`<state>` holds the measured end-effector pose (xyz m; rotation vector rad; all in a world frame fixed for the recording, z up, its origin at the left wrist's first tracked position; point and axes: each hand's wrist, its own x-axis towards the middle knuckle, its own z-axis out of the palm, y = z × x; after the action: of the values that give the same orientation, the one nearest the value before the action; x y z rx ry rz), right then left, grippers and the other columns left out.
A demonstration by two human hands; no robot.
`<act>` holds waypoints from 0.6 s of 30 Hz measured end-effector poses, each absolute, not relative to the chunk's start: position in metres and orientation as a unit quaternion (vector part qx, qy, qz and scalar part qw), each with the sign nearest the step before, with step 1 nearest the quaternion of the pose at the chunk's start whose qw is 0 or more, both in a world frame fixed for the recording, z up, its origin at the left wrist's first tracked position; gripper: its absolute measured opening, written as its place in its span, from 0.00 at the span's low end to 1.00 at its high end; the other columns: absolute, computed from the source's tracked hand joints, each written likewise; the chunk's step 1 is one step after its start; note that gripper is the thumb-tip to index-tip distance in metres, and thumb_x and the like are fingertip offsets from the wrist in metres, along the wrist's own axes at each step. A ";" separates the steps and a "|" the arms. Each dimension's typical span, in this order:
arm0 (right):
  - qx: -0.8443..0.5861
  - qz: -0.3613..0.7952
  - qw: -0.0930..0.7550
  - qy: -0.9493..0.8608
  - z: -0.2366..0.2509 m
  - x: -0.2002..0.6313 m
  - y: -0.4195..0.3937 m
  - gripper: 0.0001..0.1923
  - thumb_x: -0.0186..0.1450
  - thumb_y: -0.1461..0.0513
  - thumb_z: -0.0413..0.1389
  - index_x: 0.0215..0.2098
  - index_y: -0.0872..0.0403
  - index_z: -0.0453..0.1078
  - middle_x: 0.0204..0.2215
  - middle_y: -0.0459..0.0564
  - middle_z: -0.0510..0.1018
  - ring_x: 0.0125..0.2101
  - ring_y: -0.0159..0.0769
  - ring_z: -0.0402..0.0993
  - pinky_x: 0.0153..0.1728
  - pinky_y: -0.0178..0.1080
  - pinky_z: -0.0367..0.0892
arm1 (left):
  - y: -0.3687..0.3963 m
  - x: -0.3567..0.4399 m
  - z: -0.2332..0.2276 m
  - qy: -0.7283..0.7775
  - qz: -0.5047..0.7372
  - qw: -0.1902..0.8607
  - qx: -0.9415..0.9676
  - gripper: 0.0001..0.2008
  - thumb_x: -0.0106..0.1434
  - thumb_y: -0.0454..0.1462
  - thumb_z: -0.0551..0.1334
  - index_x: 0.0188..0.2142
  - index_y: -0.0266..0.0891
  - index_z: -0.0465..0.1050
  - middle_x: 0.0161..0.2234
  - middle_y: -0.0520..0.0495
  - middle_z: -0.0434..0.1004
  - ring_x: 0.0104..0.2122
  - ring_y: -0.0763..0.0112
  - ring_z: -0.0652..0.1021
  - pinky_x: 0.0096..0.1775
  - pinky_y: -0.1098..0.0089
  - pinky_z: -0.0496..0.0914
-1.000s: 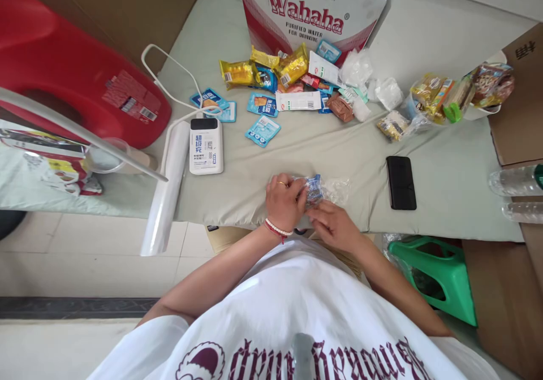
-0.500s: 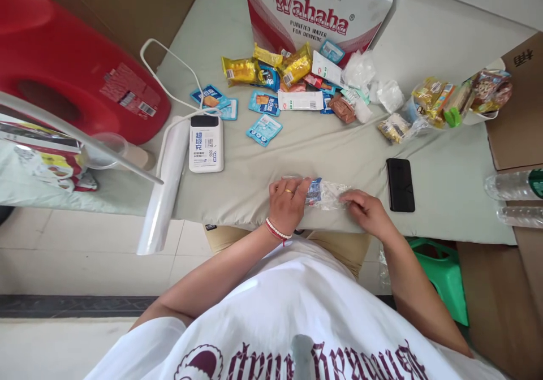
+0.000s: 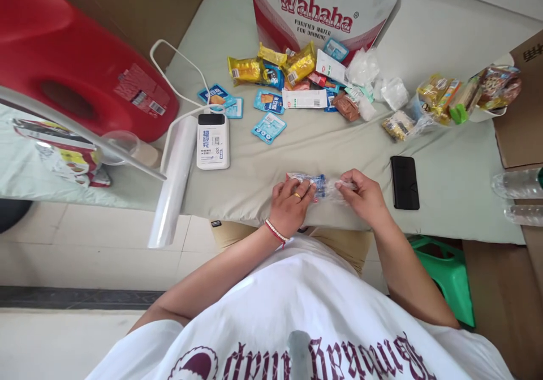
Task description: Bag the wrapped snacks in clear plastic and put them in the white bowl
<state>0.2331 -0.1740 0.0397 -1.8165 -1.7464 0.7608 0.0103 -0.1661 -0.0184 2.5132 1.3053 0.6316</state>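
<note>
I have a small clear plastic bag (image 3: pixel 324 186) lying flat on the grey-green cloth (image 3: pixel 305 148), close to the near edge of the table and roughly at the middle of that edge. Its long axis runs left to right, parallel to the near edge, and both of my hands sit on it, one at each end. My left hand (image 3: pixel 292 202) presses down on the left end, fingers (image 3: pixel 306 188) curled over the blue-printed snack packets inside; how tightly it grips them I cannot tell, since the fingers hide the contact. My right hand (image 3: pixel 363 194) pinches the right end, thumb and fingers closed on the empty, crumpled part of the plastic. So the filled part lies toward my left hand and the loose mouth toward my right. The black phone (image 3: pixel 404 181) lies just beside my right hand, apart from it. The white power bank (image 3: pixel 212 141) and the pile of loose snack packets (image 3: pixel 297 80) sit farther back, well apart from the bag.
</note>
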 end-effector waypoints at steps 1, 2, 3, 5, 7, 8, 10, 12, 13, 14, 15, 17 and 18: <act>-0.661 0.274 0.255 -0.650 0.042 0.222 -0.168 0.08 0.71 0.55 0.55 0.39 0.50 0.70 0.26 0.44 0.74 0.27 0.36 0.69 0.32 0.37 0.66 | -0.166 0.011 -0.018 0.443 0.215 0.121 0.862 0.22 0.70 0.32 0.57 0.59 0.50 0.76 0.59 0.41 0.80 0.57 0.52 0.75 0.54 0.49 0.65; -0.651 0.259 0.255 -0.666 0.043 0.209 -0.163 0.06 0.71 0.57 0.54 0.39 0.50 0.70 0.27 0.45 0.75 0.28 0.36 0.70 0.33 0.37 0.66 | -0.165 0.012 -0.018 0.439 0.215 0.124 0.864 0.21 0.70 0.31 0.57 0.59 0.49 0.77 0.59 0.41 0.80 0.58 0.53 0.75 0.55 0.50 0.66; -0.641 0.239 0.251 -0.685 0.041 0.196 -0.157 0.05 0.71 0.59 0.53 0.38 0.50 0.70 0.30 0.47 0.76 0.31 0.37 0.71 0.35 0.37 0.66 | -0.164 0.011 -0.018 0.436 0.216 0.130 0.864 0.20 0.70 0.31 0.57 0.57 0.47 0.78 0.58 0.40 0.80 0.59 0.53 0.75 0.55 0.50 0.66; -0.625 0.212 0.232 -0.715 0.035 0.172 -0.147 0.06 0.71 0.62 0.50 0.39 0.51 0.69 0.35 0.51 0.77 0.36 0.40 0.72 0.38 0.38 0.66 | -0.161 0.006 -0.017 0.425 0.230 0.154 0.862 0.18 0.69 0.31 0.58 0.54 0.43 0.79 0.57 0.38 0.80 0.60 0.52 0.75 0.57 0.50 0.68; -0.620 0.207 0.213 -0.726 0.026 0.156 -0.143 0.09 0.72 0.64 0.47 0.42 0.52 0.69 0.38 0.54 0.76 0.38 0.43 0.71 0.38 0.40 0.66 | -0.156 -0.006 -0.017 0.407 0.263 0.206 0.850 0.17 0.69 0.33 0.57 0.53 0.41 0.80 0.57 0.38 0.80 0.60 0.54 0.75 0.58 0.51 0.70; -0.619 0.208 0.205 -0.729 0.022 0.152 -0.143 0.10 0.72 0.64 0.46 0.43 0.52 0.69 0.38 0.54 0.74 0.38 0.43 0.71 0.38 0.40 0.66 | -0.154 -0.014 -0.016 0.410 0.288 0.238 0.832 0.18 0.70 0.33 0.56 0.54 0.42 0.79 0.57 0.40 0.80 0.60 0.56 0.76 0.59 0.53 0.71; -0.614 0.208 0.191 -0.737 0.018 0.148 -0.146 0.11 0.73 0.64 0.45 0.46 0.54 0.69 0.40 0.56 0.72 0.37 0.44 0.69 0.39 0.42 0.67 | -0.150 -0.027 -0.013 0.461 0.337 0.281 0.771 0.20 0.70 0.34 0.53 0.57 0.43 0.76 0.60 0.42 0.78 0.60 0.60 0.76 0.60 0.55 0.71; -0.605 0.195 0.182 -0.750 0.018 0.145 -0.152 0.11 0.74 0.63 0.46 0.49 0.55 0.69 0.42 0.58 0.71 0.39 0.46 0.68 0.42 0.45 0.68 | -0.146 -0.034 -0.010 0.541 0.347 0.285 0.711 0.18 0.72 0.36 0.53 0.56 0.41 0.75 0.59 0.40 0.78 0.60 0.59 0.75 0.62 0.53 0.70; -0.602 0.185 0.176 -0.757 0.018 0.143 -0.155 0.11 0.74 0.61 0.48 0.51 0.56 0.68 0.43 0.59 0.71 0.41 0.48 0.68 0.44 0.46 0.68 | -0.144 -0.034 -0.007 0.564 0.335 0.285 0.698 0.17 0.72 0.38 0.53 0.53 0.40 0.76 0.57 0.39 0.79 0.60 0.57 0.75 0.62 0.50 0.69; -0.599 0.172 0.168 -0.764 0.020 0.140 -0.158 0.12 0.73 0.60 0.50 0.52 0.57 0.67 0.44 0.61 0.70 0.43 0.50 0.67 0.45 0.48 0.69 | -0.142 -0.032 -0.004 0.570 0.320 0.293 0.697 0.16 0.73 0.39 0.53 0.51 0.39 0.76 0.54 0.38 0.81 0.59 0.55 0.76 0.63 0.48 0.68; -0.599 0.161 0.155 -0.769 0.021 0.136 -0.160 0.14 0.73 0.59 0.53 0.53 0.58 0.67 0.45 0.62 0.70 0.45 0.52 0.66 0.46 0.50 0.69 | -0.140 -0.028 0.000 0.566 0.308 0.310 0.699 0.15 0.74 0.40 0.53 0.50 0.39 0.76 0.52 0.37 0.81 0.57 0.55 0.77 0.62 0.47 0.68; -0.605 0.143 0.119 -0.774 0.023 0.129 -0.164 0.14 0.71 0.59 0.55 0.53 0.58 0.67 0.45 0.63 0.70 0.46 0.54 0.65 0.47 0.51 0.69 | -0.138 -0.019 0.010 0.556 0.308 0.363 0.681 0.15 0.74 0.43 0.53 0.52 0.39 0.72 0.50 0.37 0.81 0.53 0.56 0.79 0.59 0.50 0.72; -0.613 0.137 0.106 -0.771 0.023 0.126 -0.165 0.14 0.71 0.60 0.55 0.52 0.58 0.67 0.45 0.63 0.70 0.46 0.54 0.65 0.47 0.51 0.69 | -0.138 -0.014 0.015 0.556 0.316 0.390 0.663 0.16 0.73 0.45 0.55 0.54 0.40 0.70 0.50 0.37 0.81 0.52 0.57 0.80 0.56 0.52 0.74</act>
<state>0.1262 -0.1653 0.0232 -1.8053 -2.2713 0.4050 -0.0142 -0.1384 0.0153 1.6846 1.4132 0.8032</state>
